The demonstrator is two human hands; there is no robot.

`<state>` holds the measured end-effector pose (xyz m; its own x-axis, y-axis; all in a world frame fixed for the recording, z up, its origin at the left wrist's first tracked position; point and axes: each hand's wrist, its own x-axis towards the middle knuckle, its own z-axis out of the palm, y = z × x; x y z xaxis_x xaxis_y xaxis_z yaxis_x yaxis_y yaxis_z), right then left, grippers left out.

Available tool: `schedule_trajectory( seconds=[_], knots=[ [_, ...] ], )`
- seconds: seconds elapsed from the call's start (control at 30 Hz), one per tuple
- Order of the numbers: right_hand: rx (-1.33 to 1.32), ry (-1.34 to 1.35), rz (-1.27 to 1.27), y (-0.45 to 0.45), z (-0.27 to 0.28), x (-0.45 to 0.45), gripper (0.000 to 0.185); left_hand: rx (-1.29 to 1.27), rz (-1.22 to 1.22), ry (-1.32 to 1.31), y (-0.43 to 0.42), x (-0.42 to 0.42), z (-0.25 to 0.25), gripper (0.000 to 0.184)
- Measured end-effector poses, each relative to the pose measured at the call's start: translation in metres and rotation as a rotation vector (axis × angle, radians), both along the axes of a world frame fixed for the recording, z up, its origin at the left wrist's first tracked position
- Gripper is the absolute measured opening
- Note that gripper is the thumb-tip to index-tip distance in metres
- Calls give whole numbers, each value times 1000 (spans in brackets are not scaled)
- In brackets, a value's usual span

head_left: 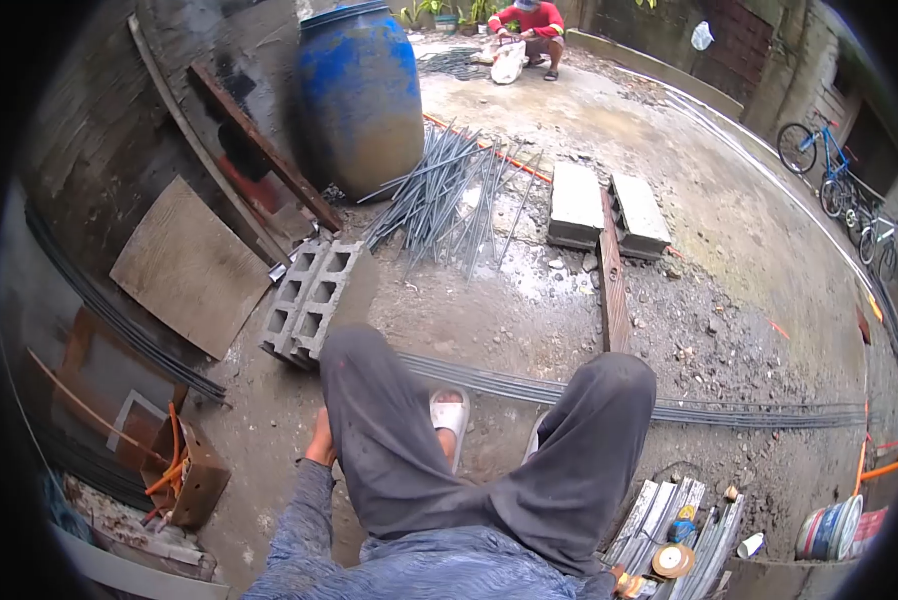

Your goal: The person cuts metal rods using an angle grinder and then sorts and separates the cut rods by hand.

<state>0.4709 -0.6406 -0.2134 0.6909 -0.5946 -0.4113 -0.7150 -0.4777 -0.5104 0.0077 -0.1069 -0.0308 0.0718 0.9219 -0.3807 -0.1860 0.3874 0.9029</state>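
I am seated, knees bent, over a bundle of long thin steel bars (749,412) lying across the ground past my feet. My left hand (321,440) hangs beside my left shin; the leg hides its fingers, and no held thing shows. My right hand (603,584) is low at the bottom edge, mostly hidden by my leg and the frame. Close to it are a yellow piece (630,583), perhaps part of a power tool, and a round cutting disc (672,560). These sit on whitish wooden slats (645,520) with a blue and yellow item (682,530).
Hollow concrete blocks (319,300) stand ahead on the left. Two more blocks (576,205) flank a wooden plank (612,300). Short cut bars (444,190) are piled by a blue barrel (359,100). A person in red (534,20) squats at the back. Bicycles (831,165) line the right wall.
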Motion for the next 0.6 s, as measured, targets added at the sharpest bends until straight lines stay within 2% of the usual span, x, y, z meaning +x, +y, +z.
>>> schedule_trajectory(
  seconds=[0.37, 0.5, 0.6],
  knots=[
    [-27, -10, 67, 12, 24, 19, 65, -85, 49, 4, -7, 13, -18, 36],
    [-23, -30, 75, 7, 34, 22, 63, -69, 44, 13, 22, 11, -19, 34],
    [1, -59, 76, 0, 41, 21, 61, 61, -31, 109, 69, 13, -1, 32]
  ],
)
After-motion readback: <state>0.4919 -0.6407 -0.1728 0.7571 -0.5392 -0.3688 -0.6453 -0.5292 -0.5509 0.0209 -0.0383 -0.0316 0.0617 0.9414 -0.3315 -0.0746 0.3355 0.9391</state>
